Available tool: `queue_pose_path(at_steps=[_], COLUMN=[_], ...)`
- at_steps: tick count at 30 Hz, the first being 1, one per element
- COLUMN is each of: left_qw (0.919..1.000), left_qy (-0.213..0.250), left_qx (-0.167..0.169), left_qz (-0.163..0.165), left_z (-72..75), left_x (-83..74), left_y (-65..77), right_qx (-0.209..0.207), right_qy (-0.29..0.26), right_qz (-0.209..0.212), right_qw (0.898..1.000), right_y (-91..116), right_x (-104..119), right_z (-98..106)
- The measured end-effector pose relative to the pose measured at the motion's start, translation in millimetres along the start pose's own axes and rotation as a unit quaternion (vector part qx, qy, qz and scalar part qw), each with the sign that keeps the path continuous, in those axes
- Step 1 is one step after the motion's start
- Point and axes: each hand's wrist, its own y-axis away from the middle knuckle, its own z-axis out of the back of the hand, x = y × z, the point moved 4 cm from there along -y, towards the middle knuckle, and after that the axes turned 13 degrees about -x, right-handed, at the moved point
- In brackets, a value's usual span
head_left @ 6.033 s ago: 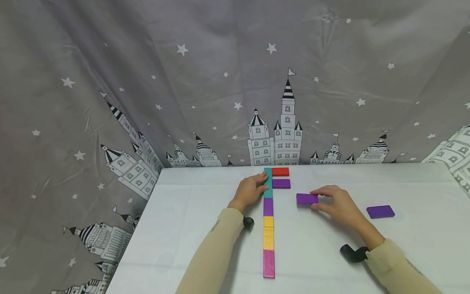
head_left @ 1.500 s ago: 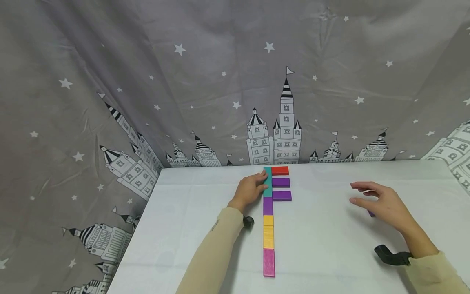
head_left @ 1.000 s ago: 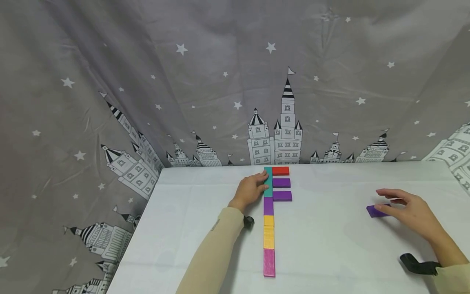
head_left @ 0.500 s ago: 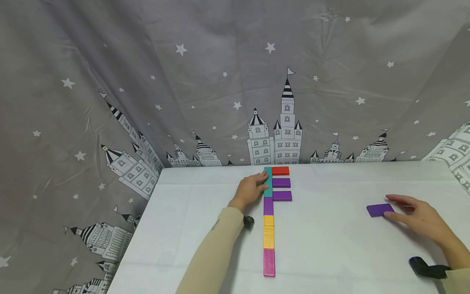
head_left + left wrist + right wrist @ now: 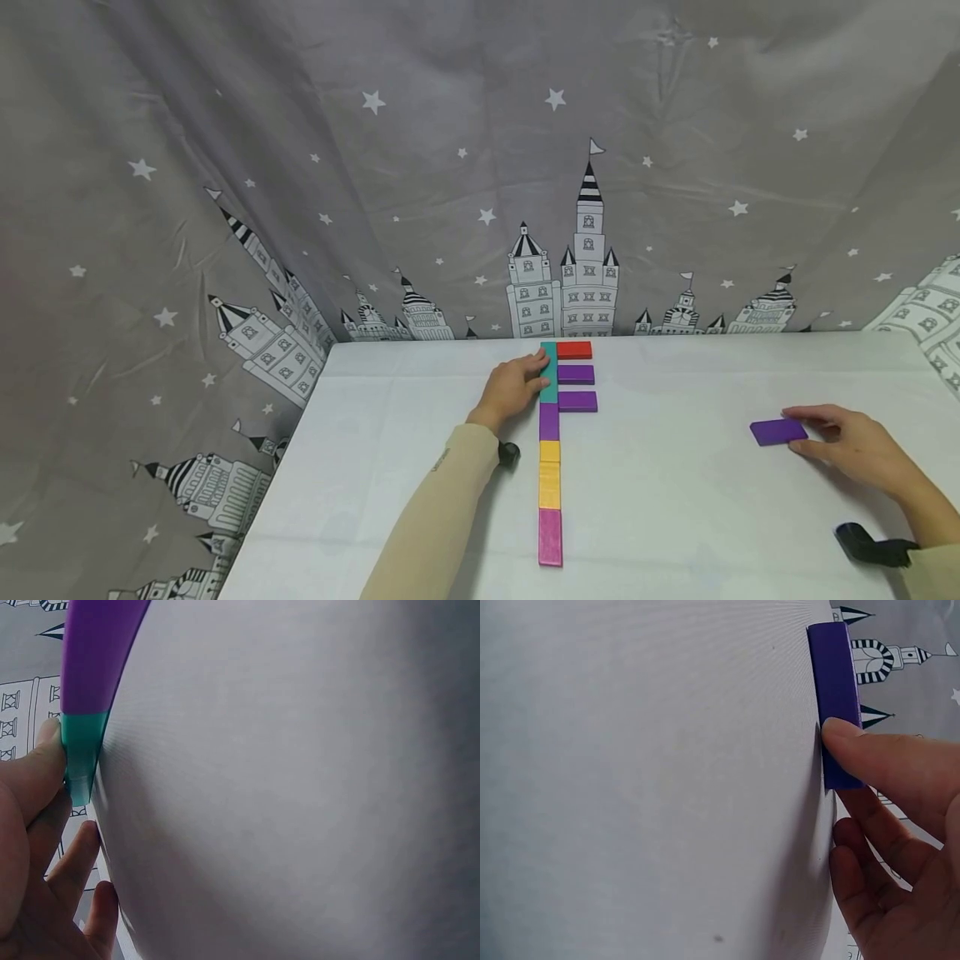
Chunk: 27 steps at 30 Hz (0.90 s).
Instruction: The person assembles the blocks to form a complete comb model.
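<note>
My left hand (image 5: 509,392) holds a teal block (image 5: 552,372) at the far end of a straight row, thumb and forefinger on it. Behind the teal block in that row lie a purple, two yellow (image 5: 549,486) and a pink block (image 5: 550,537). From the teal block's right side stick out a red block (image 5: 573,350) and two purple blocks (image 5: 577,402). Away to the right, my right hand (image 5: 858,442) pinches the end of a loose purple block (image 5: 772,432). In the right wrist view, the thumb (image 5: 847,742) lies across this block's face.
White cloth covers the table (image 5: 660,517). A grey curtain (image 5: 450,75) printed with stars and castles hangs behind and to the left. Black wrist devices (image 5: 870,546) sit at both sleeves.
Six seconds ago the right hand held another purple block; that one now lies below its twin against the row. The right hand has moved right and grips the loose block. The left stays put.
</note>
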Motion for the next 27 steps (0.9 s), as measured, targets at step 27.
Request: queue_pose_path(at_steps=[27], left_qw=[0.9999], left_qy=[-0.013], left_qx=[0.002], left_qz=[-0.002], left_z=[-0.9], left_x=[-1.0], left_y=[-0.4], right_qx=[-0.029], right_qy=[-0.007], right_qz=[0.009], right_qw=[1.000], right_y=[1], right_x=[16], right_z=[4])
